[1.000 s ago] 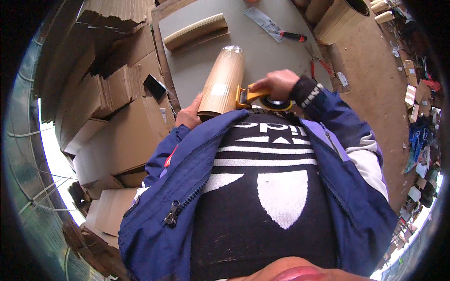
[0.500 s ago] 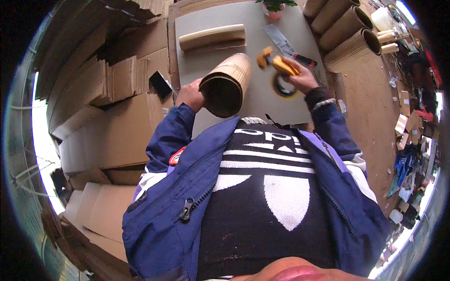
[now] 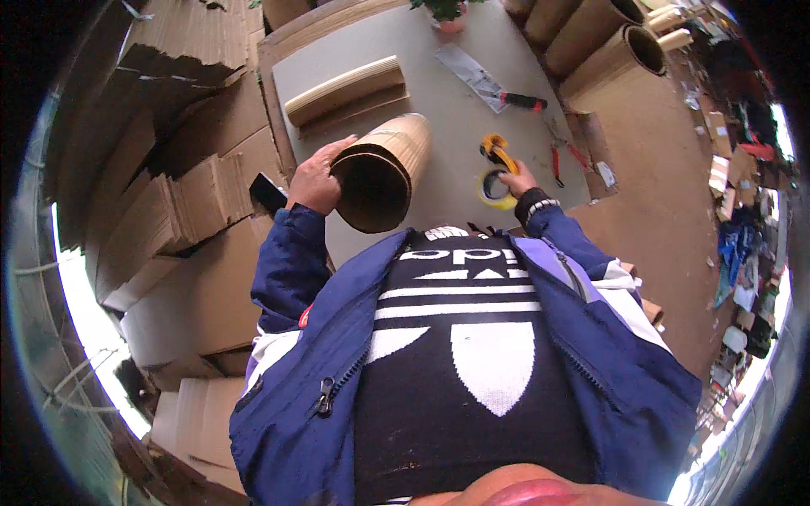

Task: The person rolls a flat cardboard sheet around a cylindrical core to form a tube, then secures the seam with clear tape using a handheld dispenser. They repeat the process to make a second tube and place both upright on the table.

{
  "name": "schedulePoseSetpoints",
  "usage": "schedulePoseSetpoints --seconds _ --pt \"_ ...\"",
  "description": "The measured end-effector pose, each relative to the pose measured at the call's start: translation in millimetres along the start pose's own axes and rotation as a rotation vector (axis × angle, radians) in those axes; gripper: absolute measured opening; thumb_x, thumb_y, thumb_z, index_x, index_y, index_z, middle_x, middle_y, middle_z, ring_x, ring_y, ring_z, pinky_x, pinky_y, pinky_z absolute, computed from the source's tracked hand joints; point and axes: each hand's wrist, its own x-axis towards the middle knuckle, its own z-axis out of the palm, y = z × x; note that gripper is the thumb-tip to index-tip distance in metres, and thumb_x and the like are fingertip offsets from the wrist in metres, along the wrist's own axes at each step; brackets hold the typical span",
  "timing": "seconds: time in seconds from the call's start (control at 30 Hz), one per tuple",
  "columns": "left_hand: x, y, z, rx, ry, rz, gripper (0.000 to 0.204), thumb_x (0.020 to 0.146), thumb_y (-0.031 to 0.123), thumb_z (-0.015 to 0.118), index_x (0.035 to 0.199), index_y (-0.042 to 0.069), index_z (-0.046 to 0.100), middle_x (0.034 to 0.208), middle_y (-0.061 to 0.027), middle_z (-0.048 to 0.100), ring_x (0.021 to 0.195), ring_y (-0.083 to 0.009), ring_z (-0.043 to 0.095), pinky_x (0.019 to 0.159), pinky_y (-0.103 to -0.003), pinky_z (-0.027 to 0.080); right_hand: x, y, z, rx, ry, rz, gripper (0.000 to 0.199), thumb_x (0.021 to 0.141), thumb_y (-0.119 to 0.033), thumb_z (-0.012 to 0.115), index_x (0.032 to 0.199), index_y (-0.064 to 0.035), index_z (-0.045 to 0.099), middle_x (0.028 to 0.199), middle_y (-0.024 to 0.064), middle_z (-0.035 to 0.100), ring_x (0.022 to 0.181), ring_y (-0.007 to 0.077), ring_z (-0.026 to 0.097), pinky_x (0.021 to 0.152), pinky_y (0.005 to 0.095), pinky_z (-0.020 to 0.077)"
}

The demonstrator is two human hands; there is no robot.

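Note:
My left hand (image 3: pixel 314 179) grips the rim of a rolled sheet of corrugated cardboard (image 3: pixel 384 169), holding it as a wide tube lying across the grey table top (image 3: pixel 456 101). Its open end faces me. My right hand (image 3: pixel 516 179) rests on a yellow tape dispenser (image 3: pixel 498 164) set down on the table to the right of the tube, fingers on its roll of tape. Both of my sleeves are dark blue.
A folded cardboard piece (image 3: pixel 346 91) lies at the back of the table. A box cutter with a red and black handle (image 3: pixel 506 93) and red pliers (image 3: pixel 558 160) lie to the right. Stacks of flat cardboard (image 3: pixel 177 211) stand at the left, large cardboard tubes (image 3: pixel 616 51) at the back right.
My right hand has carried the tape dispenser away from the tube and lowered it onto the table at the right. The tube has turned so that its open end faces me.

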Motion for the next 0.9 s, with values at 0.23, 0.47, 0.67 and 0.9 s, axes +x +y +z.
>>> schedulePoseSetpoints --seconds 0.23,0.47,0.67,0.9 --pt "8 49 11 -0.008 -0.097 -0.125 0.05 0.084 -0.007 0.057 0.131 0.007 0.061 0.131 -0.0147 0.064 0.124 -0.0257 0.059 0.107 -0.032 0.043 51 83 0 0.145 -0.16 0.006 0.079 0.078 -0.019 0.077 0.146 -0.0067 0.04 0.13 0.0168 0.06 0.114 0.0254 0.06 0.094 0.0363 0.0491" --pt "15 80 29 0.018 -0.123 -0.178 0.055 0.08 -0.011 0.055 0.131 0.008 0.06 0.132 -0.014 0.063 0.125 -0.0275 0.059 0.108 -0.033 0.043 24 -30 -18 -0.758 -0.071 -0.33 0.042 0.083 -0.013 0.06 0.125 -0.0136 0.063 0.129 0.0213 0.059 0.119 0.0404 0.056 0.101 0.0455 0.0468" --pt "14 89 37 0.145 -0.125 -0.089 0.055 0.078 -0.01 0.05 0.129 0.008 0.062 0.132 -0.0156 0.062 0.125 -0.03 0.058 0.108 -0.034 0.043 -61 -197 20 -0.36 -0.207 -1.344 0.059 0.083 -0.008 0.06 0.14 -0.0172 0.052 0.141 0.0101 0.054 0.13 0.0304 0.05 0.111 0.0437 0.0391" --pt "16 76 38 0.12 -0.126 -0.069 0.041 0.087 0.003 0.056 0.127 0.006 0.064 0.131 -0.0168 0.063 0.123 -0.0289 0.06 0.105 -0.033 0.045 -113 -216 -34 -0.877 -0.213 -1.232 0.058 0.076 -0.007 0.062 0.133 -0.0195 0.059 0.126 0.0049 0.065 0.114 0.0235 0.06 0.101 0.0439 0.0412"
